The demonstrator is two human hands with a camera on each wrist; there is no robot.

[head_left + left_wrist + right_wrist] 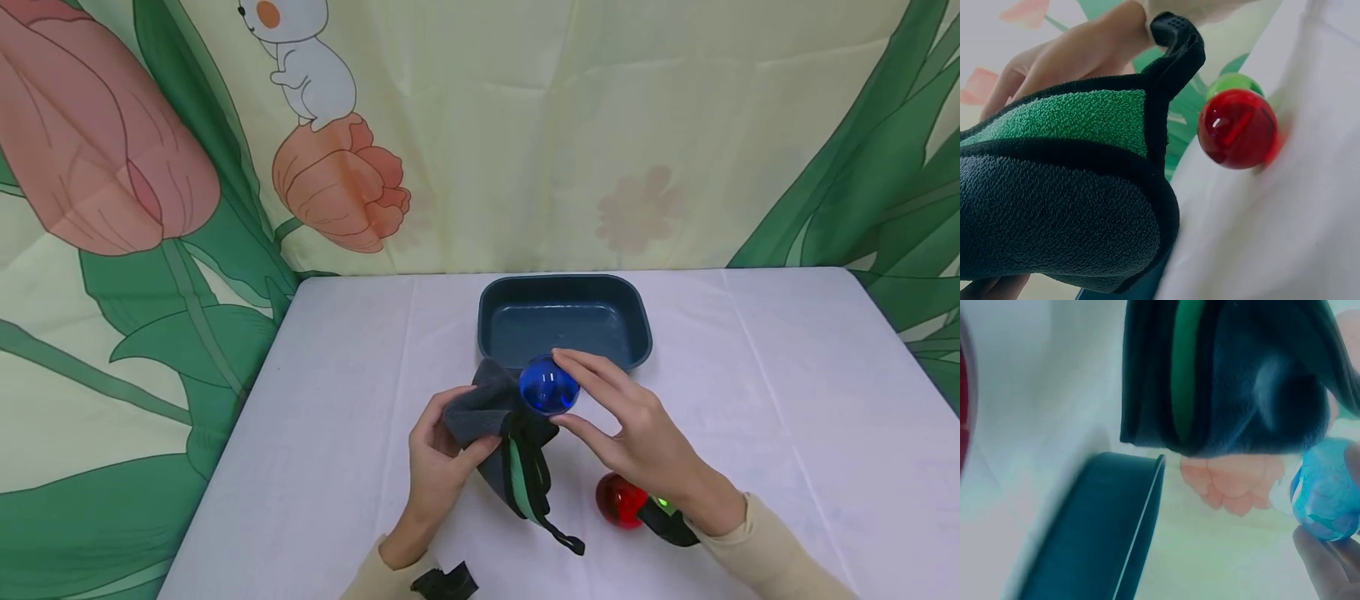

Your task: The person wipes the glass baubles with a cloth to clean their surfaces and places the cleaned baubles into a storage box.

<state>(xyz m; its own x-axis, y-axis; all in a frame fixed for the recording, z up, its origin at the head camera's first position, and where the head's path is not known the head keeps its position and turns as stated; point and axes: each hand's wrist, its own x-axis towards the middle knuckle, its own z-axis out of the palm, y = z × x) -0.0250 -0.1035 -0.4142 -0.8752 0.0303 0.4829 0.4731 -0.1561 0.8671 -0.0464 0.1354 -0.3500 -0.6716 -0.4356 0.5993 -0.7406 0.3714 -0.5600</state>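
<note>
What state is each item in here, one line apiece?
Blue ball: raised, pinched in right grip
Grey-green cloth: folded, held in left grip
Tray: upright, open-topped
Tablecloth: spread out, creased
Red ball: resting on tablecloth
Green ball: partly hidden behind red ball, left wrist view

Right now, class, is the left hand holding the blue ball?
No, the right hand holds the blue ball, while the left hand grips the dark cloth.

Blue ball [548, 385] was glossy, smooth, see-through; red ball [1238, 129] likewise. Cloth [1066, 212] looked matt and rough, terry-like; its black binding [1156, 134] smoother. Tray [566, 327] looked plastic, smooth, with soft sheen. Tablecloth [345, 408] was matt fabric, faintly creased; backdrop [510, 167], smooth fabric, lightly wrinkled.
</note>
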